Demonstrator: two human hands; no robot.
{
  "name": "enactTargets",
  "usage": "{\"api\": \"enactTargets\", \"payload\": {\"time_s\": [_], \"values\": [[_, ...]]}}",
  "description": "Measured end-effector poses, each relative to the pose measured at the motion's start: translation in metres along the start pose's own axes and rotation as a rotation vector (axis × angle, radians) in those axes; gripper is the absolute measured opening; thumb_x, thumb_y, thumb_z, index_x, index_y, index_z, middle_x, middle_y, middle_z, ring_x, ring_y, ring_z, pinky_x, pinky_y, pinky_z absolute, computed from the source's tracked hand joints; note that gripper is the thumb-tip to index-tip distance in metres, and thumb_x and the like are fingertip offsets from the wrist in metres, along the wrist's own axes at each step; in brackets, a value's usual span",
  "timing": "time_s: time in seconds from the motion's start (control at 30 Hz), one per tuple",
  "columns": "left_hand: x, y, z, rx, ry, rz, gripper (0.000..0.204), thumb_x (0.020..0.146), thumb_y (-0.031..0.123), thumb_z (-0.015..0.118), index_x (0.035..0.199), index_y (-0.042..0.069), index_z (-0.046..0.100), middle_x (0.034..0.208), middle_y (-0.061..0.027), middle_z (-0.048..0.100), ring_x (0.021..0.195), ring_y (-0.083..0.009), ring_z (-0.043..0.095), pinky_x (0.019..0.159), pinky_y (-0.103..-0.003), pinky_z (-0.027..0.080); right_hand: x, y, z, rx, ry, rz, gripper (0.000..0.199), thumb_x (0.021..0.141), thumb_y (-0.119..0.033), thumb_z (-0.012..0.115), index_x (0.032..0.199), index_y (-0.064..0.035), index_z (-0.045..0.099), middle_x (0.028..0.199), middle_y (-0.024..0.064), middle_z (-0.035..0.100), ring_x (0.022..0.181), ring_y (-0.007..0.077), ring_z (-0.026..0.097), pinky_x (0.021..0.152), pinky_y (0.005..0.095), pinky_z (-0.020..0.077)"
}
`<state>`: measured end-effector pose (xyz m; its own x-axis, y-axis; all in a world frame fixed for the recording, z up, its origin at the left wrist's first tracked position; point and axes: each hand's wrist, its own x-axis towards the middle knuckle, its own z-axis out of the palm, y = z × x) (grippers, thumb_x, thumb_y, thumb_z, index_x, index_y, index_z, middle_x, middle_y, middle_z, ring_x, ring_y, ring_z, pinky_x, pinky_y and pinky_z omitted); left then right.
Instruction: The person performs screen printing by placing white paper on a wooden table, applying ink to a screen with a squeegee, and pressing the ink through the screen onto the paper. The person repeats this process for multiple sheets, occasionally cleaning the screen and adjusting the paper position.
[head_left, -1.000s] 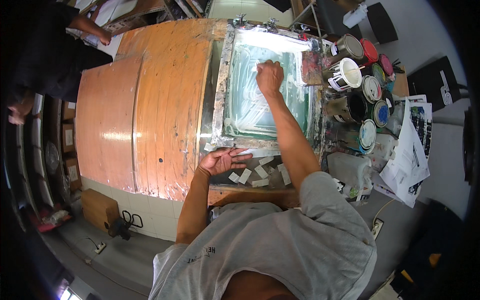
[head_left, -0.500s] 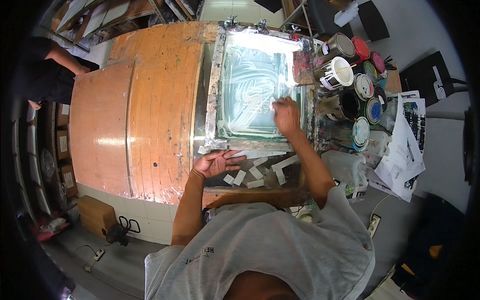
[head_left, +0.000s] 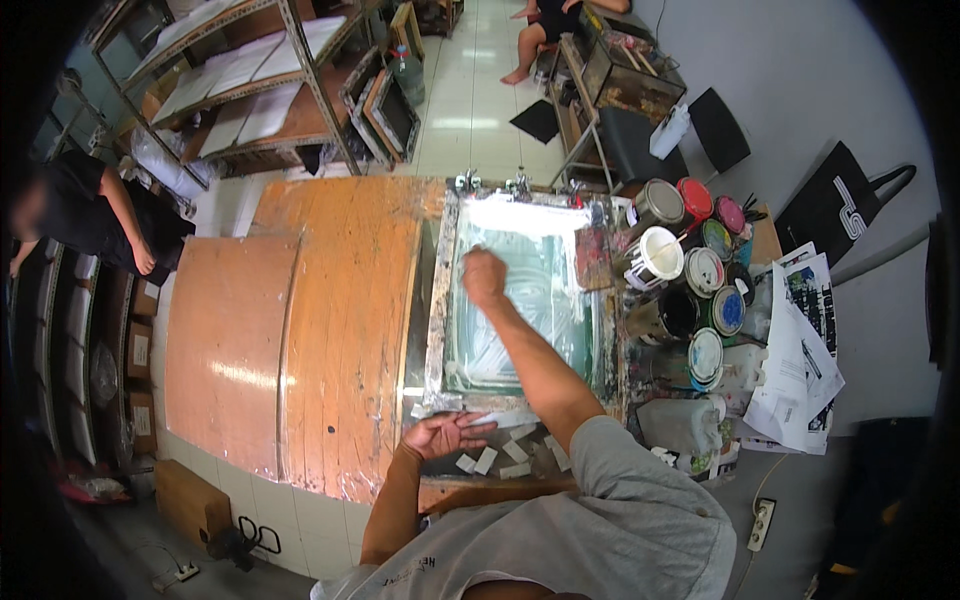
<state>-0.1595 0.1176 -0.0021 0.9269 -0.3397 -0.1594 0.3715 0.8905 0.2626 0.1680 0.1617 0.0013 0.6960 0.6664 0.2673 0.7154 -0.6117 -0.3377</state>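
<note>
The right hand (head_left: 484, 277) is closed in a fist and rests on the screen (head_left: 520, 300). I cannot tell what it holds, if anything. The screen is a flat, see-through sheet, shiny and smeared with green, and it sits in a grey metal frame (head_left: 437, 330) shaped like a box. The frame lies at the right end of the bench (head_left: 300, 320).

The left hand (head_left: 447, 435) is open, with the fingers spread out flat. It presses on the near edge of the frame. Just beside it lie small white tape bits (head_left: 500, 455), cut square and stuck to the bench.

The bench top is smooth orange-brown wood with long lines in it, and it shines where light hits it.

To the right of the frame stand round paint cans (head_left: 690, 290), close together. Some are open and dark inside, and some have white, red or pink lids. Beside them lies a stack of white papers (head_left: 800, 350) with bent corners.

Far on the left stands another person (head_left: 90, 215) in black, near metal shelves (head_left: 230, 90).
</note>
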Motion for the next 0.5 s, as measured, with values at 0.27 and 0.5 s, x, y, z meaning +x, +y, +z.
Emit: {"api": "enactTargets", "payload": {"time_s": [0.27,0.5], "values": [[-0.013,-0.003,0.014,-0.043,0.045,0.018,0.057,0.103,0.041,0.048,0.147,0.005,0.048,0.163,-0.0104,0.033,0.152,-0.0377,0.025,0.122,-0.057,0.021,-0.055,0.092,-0.074,-0.170,0.047,-0.035,0.008,0.077,-0.005,0.064,0.071,-0.0029,0.069,0.083,0.0170,0.070,0.080,0.0343,0.069,0.071,0.0467,0.0542],[-0.005,-0.001,0.003,0.058,-0.039,0.042,0.059,0.104,0.039,0.043,0.152,0.004,0.040,0.164,-0.0129,0.030,0.151,-0.0388,0.027,0.119,-0.055,0.030,-0.190,0.113,-0.137,-0.053,-0.274,-0.184,0.009,0.078,-0.007,0.065,0.082,-0.0091,0.074,0.085,0.0128,0.071,0.080,0.0322,0.070,0.071,0.0473,0.0562]]}}
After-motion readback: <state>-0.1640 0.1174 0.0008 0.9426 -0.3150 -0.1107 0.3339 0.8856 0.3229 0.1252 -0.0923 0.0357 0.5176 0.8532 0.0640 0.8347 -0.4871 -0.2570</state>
